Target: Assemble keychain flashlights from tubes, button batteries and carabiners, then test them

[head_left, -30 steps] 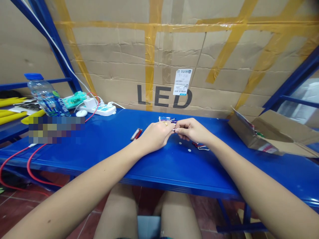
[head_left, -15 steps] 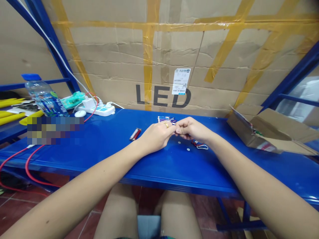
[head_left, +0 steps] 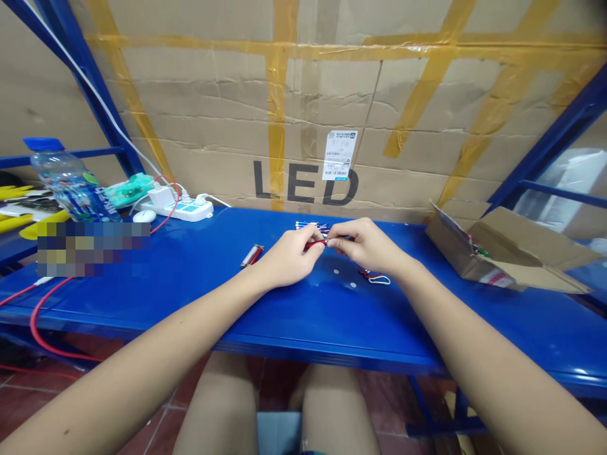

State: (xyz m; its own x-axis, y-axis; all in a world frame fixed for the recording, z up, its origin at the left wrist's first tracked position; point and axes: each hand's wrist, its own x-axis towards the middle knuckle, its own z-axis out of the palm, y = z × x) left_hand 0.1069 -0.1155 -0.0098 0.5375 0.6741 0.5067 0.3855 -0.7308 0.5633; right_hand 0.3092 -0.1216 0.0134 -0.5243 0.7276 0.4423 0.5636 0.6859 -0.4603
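Over the blue table (head_left: 190,284), my left hand (head_left: 294,256) is closed round a thin red piece (head_left: 313,243) whose end shows between its thumb and fingers. My right hand (head_left: 358,243) pinches at the right end of that piece, its fingertips close to the left ones. Several blue metallic pieces (head_left: 308,225) lie just behind the hands. To the left rest red and silver tubes (head_left: 251,256). Near my right wrist are carabiners, one red and one silver (head_left: 378,279). Two small pale discs, one nearer (head_left: 353,285) and one farther (head_left: 336,272), lie in front of the hands.
An open cardboard box (head_left: 493,253) sits at the right. At the left stand a water bottle (head_left: 71,183) and a white power strip (head_left: 184,208), with red cables (head_left: 35,322) running over the table edge. A large cardboard panel (head_left: 213,114) rises behind.
The red piece now shows between my hands, where it was hidden before. My left hand has turned slightly and its fingers have shifted. The whole view has moved a little.
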